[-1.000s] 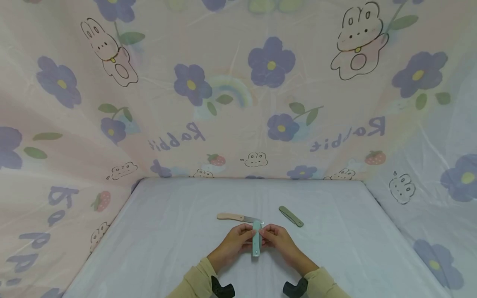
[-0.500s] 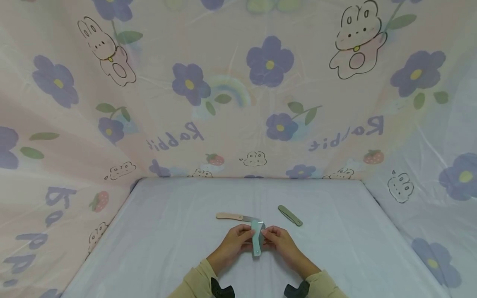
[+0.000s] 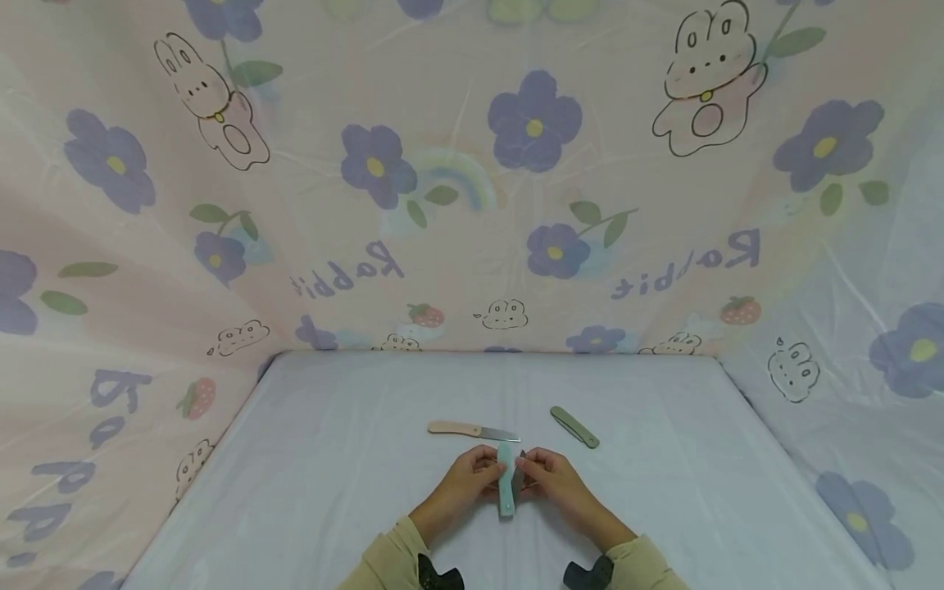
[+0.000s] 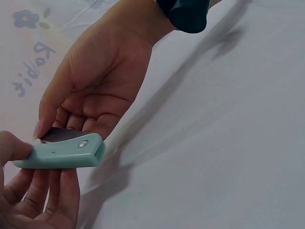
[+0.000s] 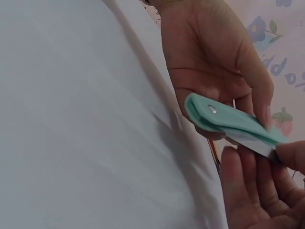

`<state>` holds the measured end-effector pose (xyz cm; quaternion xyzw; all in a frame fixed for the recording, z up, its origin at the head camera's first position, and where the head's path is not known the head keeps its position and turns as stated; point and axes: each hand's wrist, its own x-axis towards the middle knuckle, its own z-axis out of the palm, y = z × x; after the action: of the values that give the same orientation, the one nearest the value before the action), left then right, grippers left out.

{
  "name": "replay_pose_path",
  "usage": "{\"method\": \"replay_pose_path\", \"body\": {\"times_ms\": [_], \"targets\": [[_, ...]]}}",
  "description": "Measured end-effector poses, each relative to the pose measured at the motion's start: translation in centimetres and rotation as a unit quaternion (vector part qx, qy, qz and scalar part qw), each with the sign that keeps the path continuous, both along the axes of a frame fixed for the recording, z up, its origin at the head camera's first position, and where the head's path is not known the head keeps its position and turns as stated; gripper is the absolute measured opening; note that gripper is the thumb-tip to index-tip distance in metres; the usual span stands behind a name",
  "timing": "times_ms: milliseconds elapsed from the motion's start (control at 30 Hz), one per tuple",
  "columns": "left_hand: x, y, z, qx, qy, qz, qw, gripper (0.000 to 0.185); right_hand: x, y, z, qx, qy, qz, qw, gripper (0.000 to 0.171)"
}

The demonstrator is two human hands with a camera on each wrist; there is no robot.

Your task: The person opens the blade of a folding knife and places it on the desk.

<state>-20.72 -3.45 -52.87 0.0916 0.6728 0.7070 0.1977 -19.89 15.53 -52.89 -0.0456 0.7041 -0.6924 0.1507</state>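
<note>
Counting three folding knives: left hand (image 3: 463,485) and right hand (image 3: 555,479) pinch mint knife (image 3: 506,482), blade part-open; tan knife (image 3: 472,429) open, olive knife (image 3: 574,427) folded.

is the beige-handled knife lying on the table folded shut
No, the beige-handled knife lies on the table with its metal blade out, pointing right, beyond the two hands.

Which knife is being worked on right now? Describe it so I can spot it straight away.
On the pale sheet, look at the near middle, where the left hand and the right hand meet. Between them is the mint-green folding knife, its blade partly out beside the handle. The beige-handled knife and the olive-green folded knife lie untouched farther back.
</note>
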Motion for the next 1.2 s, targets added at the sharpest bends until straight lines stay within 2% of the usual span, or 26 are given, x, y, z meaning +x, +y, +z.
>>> {"method": "replay_pose_path", "body": {"times_ms": [267,467,767,1200], "targets": [[0.07,-0.08,-0.31,0.004,-0.010,-0.017,0.9998,0.029,0.21,-0.49,0.43,0.039,0.020,-0.013,0.999,0.027],[0.22,-0.07,-0.34,0.009,-0.011,-0.030,0.9994,0.028,0.17,-0.49,0.37,0.062,0.029,-0.002,0.998,0.028],[0.29,-0.13,0.11,-0.001,-0.017,-0.028,0.9995,0.026,-0.06,-0.62,0.32,0.064,0.037,0.015,0.997,0.030],[0.12,-0.24,-0.18,0.001,-0.010,-0.035,0.9993,0.025,-0.08,-0.51,0.10,0.065,0.039,0.012,0.997,0.032]]}}
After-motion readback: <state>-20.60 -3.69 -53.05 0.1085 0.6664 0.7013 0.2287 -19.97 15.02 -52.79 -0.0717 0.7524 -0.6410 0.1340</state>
